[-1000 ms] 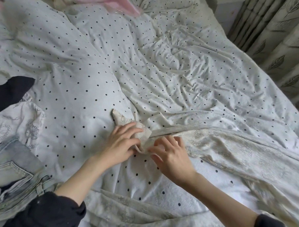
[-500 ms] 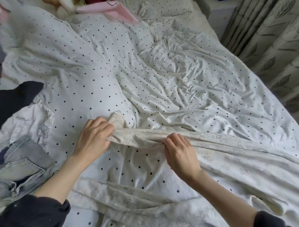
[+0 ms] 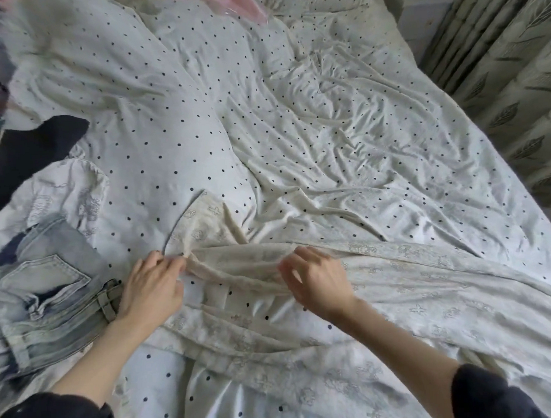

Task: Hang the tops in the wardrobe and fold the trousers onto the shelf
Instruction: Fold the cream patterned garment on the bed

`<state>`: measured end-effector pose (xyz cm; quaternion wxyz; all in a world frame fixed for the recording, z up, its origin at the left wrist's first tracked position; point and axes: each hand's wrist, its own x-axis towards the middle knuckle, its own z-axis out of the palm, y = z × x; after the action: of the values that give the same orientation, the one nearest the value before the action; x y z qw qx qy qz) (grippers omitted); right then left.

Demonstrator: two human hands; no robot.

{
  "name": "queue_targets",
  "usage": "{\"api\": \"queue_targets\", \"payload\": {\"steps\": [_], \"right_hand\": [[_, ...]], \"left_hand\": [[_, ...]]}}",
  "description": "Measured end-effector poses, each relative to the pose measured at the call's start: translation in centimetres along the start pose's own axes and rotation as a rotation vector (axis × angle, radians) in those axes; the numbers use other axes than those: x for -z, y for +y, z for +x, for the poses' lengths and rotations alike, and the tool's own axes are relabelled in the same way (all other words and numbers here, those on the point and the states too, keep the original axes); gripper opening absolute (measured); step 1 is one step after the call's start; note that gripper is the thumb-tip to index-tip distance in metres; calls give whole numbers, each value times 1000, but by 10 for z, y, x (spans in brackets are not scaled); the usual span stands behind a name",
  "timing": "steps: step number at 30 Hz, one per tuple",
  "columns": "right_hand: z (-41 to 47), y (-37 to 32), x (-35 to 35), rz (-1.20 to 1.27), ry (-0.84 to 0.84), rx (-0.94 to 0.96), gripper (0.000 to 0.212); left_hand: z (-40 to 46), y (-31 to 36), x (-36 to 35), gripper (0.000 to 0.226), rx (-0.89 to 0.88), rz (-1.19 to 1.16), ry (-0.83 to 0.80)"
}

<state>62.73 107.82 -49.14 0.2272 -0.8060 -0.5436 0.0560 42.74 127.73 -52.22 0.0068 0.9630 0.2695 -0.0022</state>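
Note:
A cream patterned garment (image 3: 406, 272) lies stretched across the dotted bed sheet (image 3: 343, 136), running from the middle to the lower right. My left hand (image 3: 151, 290) pinches its crumpled end with fingertips and thumb. My right hand (image 3: 318, 279) hovers just to the right over the same bunched fabric, fingers curled, thumb near a fold; whether it grips the cloth is unclear. Light-wash jeans (image 3: 41, 298) lie in a heap at the left, touching my left wrist.
A white printed garment (image 3: 62, 193) and a dark garment (image 3: 28, 153) lie at the left behind the jeans. A pink item (image 3: 236, 2) sits at the head of the bed. Leaf-patterned curtains (image 3: 514, 72) hang along the right side.
The cream garment's end has been spread and its flap now lies flatter on the sheet. My left hand moved down toward the jeans; my right hand lifted off the fabric edge.

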Motion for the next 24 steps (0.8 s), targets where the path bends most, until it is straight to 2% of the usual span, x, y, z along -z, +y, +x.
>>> {"api": "queue_targets", "payload": {"steps": [1,2,5,8,10,12,15,17,19,21,24], "right_hand": [[16,1,-3,0,-12,-45,20],[32,3,-4,-14,-72,-105,21],[82,7,-19,-38,-331,-245,36],[124,0,-44,43,-485,-313,45],[145,-9,-63,149,-573,-363,45],[160,-20,-72,312,-560,-448,45],[179,-29,-77,458,-420,-480,45],[193,-36,-73,503,-334,-445,42],[213,-47,-66,547,-274,-391,30],[232,-54,-63,563,-248,-373,7],[249,-58,-69,486,-251,-382,16]], "left_hand": [[0,-1,2,11,47,-6,44],[0,-1,3,22,109,-29,88],[15,-5,4,32,461,-258,154],[37,-15,-3,51,836,-582,-47],[45,-19,-11,58,952,-744,-135],[47,-17,-17,42,990,-816,-157],[48,-20,-18,21,1043,-1012,-168],[44,-28,-13,33,1050,-1165,-150],[39,-38,-4,40,984,-1286,-65],[35,-45,3,39,882,-1299,46],[33,-48,2,31,783,-1137,118]]}}
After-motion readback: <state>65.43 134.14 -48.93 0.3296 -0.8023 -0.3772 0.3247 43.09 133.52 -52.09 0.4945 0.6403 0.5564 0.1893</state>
